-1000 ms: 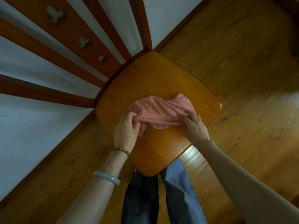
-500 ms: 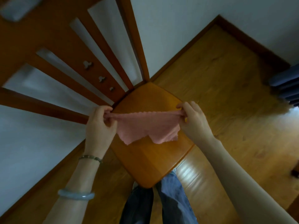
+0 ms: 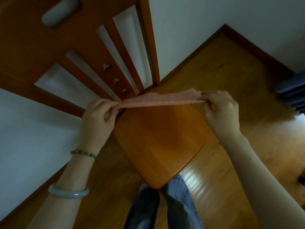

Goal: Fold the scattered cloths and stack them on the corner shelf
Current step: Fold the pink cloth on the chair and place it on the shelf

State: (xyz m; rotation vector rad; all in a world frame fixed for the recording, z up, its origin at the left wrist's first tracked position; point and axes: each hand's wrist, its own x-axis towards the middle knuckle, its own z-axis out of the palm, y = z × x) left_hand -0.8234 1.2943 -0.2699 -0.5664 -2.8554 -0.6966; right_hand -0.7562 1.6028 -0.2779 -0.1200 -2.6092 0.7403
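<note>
The pink cloth (image 3: 161, 100) is held in the air, pulled taut and seen nearly edge-on as a thin strip above the far edge of the wooden board (image 3: 161, 146); the left hand (image 3: 97, 119) pinches its left end with thumb and curled fingers, and the right hand (image 3: 221, 113) pinches its right end likewise. Slatted woodwork (image 3: 128, 63) stands close behind the cloth; wooden floor (image 3: 231, 71) opens to the right, as far as a dark blue object (image 3: 292, 95) at the frame's edge.
</note>
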